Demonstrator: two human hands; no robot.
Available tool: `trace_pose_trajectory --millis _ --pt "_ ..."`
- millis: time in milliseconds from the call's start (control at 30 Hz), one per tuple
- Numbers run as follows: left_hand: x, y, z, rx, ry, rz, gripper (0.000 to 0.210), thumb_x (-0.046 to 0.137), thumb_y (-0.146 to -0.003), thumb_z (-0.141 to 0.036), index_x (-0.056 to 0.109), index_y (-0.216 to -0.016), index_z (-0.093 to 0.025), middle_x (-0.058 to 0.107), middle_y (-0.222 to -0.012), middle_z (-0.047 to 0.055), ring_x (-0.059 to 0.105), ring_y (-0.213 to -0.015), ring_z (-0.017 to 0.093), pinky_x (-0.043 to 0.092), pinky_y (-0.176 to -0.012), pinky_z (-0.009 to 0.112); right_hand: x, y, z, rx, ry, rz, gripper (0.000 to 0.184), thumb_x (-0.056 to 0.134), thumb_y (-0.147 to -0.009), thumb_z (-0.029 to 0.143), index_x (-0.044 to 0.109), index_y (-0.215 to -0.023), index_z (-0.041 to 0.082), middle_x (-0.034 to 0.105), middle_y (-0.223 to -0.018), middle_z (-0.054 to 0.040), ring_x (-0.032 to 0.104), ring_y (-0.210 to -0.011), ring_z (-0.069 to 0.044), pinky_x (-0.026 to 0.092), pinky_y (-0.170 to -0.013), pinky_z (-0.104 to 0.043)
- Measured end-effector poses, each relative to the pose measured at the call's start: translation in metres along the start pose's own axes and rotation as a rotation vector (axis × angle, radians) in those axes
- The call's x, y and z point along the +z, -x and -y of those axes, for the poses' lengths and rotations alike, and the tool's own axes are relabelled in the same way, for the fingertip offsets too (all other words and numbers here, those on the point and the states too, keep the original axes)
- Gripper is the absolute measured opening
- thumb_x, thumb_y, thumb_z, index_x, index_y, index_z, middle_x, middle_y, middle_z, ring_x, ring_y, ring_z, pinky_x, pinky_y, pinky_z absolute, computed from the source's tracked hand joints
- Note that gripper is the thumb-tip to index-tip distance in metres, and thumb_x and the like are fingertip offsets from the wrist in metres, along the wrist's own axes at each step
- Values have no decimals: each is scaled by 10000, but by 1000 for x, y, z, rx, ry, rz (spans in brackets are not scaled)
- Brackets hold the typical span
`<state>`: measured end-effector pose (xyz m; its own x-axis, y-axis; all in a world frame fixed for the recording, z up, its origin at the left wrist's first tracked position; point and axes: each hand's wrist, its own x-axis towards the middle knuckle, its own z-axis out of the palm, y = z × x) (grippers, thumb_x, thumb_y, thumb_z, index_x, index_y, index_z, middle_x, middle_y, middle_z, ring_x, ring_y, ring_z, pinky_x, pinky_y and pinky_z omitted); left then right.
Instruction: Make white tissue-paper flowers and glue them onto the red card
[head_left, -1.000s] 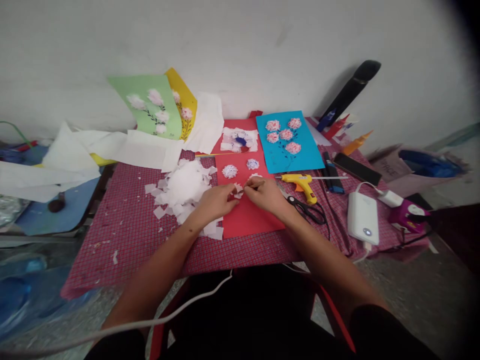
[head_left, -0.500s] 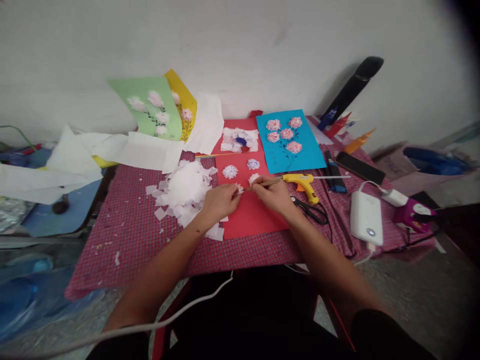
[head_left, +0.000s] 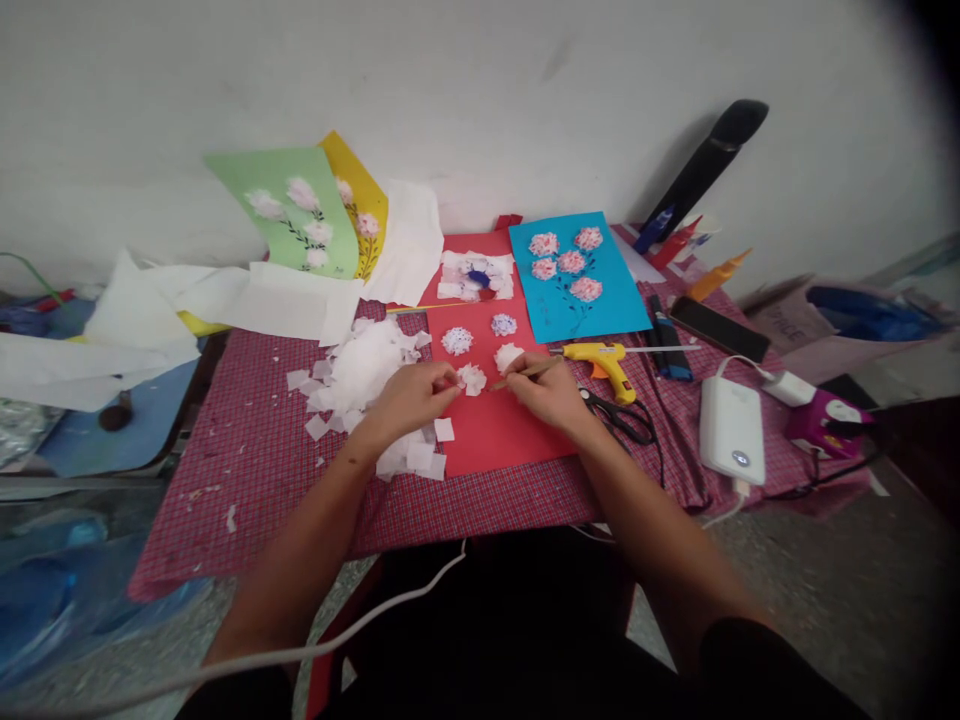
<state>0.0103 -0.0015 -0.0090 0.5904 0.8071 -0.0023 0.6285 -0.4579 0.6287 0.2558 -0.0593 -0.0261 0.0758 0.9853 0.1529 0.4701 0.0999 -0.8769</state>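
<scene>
On the red paper sheet (head_left: pixel 510 425) lie several small tissue-paper flowers. A white tissue flower (head_left: pixel 472 379) is at the near left, and my left hand (head_left: pixel 416 396) is just left of it, thumb and fingertips pinched together. What sits in that pinch, if anything, is too small to make out. My right hand (head_left: pixel 551 392) grips a thin brown stick (head_left: pixel 541 367), its tip pointing left toward the white flower. Another white flower (head_left: pixel 508 357) lies just beyond the right fingers. A heap of cut white tissue squares (head_left: pixel 367 365) lies beyond my left hand.
A yellow glue gun (head_left: pixel 611 368) and black scissors (head_left: pixel 619 415) lie right of the red sheet. Further right are a black phone (head_left: pixel 720 328) and a white power bank (head_left: pixel 731 430). A blue flower card (head_left: pixel 615 290) lies behind; a green card (head_left: pixel 289 215) leans on the wall.
My left hand has drawn back to the left from the near white flower, which now shows whole. The right hand with the stick has hardly moved. The view has shifted slightly.
</scene>
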Motion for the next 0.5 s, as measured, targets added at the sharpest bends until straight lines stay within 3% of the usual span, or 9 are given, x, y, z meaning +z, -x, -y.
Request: trace_pose_trajectory --millis 133,267,400,500 --pt "-25 7 18 198 14 217 281 603 -869 -165 783 -1078 -216 769 -928 29 674 -807 161 482 -760 280 -2 7 -3 18 -17 20 118 603 -794 286 680 -745 211 627 -619 4 527 -575 -156 348 -538 -277" --pt "-30 8 25 341 -1 444 407 644 -811 -130 798 -1171 -240 772 -1032 42 677 -893 175 490 -807 267 0 14 -2 32 -69 38 132 620 -799 312 687 -747 210 640 -627 -6 548 -587 -165 375 -539 -283" --pt "-23 6 24 363 20 474 177 672 -895 -243 832 -972 -239 784 -920 31 670 -884 174 486 -837 274 1 18 3 60 -164 22 144 652 -793 347 690 -768 210 641 -627 0 544 -559 -159 392 -527 -287" --pt "-21 5 23 256 78 376 201 645 -937 -320 828 -947 -236 798 -901 20 690 -836 159 493 -801 271 0 20 9 71 -267 1 157 681 -816 364 687 -787 209 627 -609 15 536 -522 -144 401 -515 -283"
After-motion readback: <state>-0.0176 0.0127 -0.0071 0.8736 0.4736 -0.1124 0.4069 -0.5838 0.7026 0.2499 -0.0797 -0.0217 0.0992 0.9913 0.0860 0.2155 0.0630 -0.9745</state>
